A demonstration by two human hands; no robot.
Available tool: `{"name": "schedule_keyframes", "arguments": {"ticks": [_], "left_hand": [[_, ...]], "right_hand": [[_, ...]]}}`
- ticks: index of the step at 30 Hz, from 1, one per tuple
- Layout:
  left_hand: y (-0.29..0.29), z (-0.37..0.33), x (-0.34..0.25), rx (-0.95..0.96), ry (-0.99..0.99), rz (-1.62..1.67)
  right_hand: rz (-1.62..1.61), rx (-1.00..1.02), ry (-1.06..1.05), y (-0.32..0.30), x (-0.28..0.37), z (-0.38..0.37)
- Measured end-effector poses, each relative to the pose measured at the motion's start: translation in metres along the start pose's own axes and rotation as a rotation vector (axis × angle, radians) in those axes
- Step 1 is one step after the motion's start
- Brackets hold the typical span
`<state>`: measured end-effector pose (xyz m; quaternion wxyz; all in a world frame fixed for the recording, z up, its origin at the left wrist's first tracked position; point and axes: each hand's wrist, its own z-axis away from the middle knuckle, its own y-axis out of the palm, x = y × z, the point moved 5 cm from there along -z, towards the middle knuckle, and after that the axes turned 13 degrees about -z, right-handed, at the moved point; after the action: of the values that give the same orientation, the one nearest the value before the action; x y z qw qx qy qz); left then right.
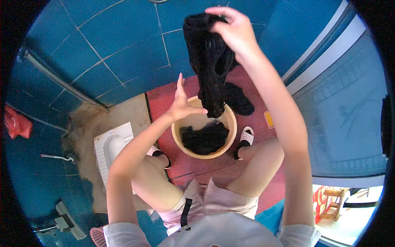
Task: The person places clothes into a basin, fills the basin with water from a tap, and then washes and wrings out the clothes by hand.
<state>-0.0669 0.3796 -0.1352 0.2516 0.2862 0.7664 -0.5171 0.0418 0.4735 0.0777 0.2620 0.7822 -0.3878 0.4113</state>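
My right hand (234, 31) is raised and pinches the top of a long black cloth garment (210, 61), which hangs down over a round cream-yellow basin (176, 136). The garment's exact kind is unclear. Its lower end hangs inside the basin's far rim. My left hand (183, 105) is open above the basin's left side, fingers pointing up and thumb stretched toward the garment's lower end; whether they touch, I cannot tell. More black cloth (205, 138) lies wet in the basin. On the floor at the far right of the basin is another black bundle (239, 99).
Red matting (263, 140) covers the floor under the basin. A white squat toilet (111, 144) is to the left. Blue tiled walls (119, 45) rise behind, with a metal pipe (66, 82). A framed door (349, 111) stands right. My slippered feet flank the basin.
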Motion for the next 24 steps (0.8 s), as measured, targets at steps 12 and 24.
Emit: {"name": "schedule_keyframes", "arguments": {"ticks": [12, 24], "left_hand": [[-0.008, -0.037, -0.04, -0.426, 0.048, -0.066], [0.022, -0.028, 0.007, -0.134, -0.267, 0.131]], "right_hand": [[0.204, 0.082, 0.114, 0.015, 0.043, -0.041], [-0.144, 0.14, 0.301, -0.005, -0.004, -0.006]]}}
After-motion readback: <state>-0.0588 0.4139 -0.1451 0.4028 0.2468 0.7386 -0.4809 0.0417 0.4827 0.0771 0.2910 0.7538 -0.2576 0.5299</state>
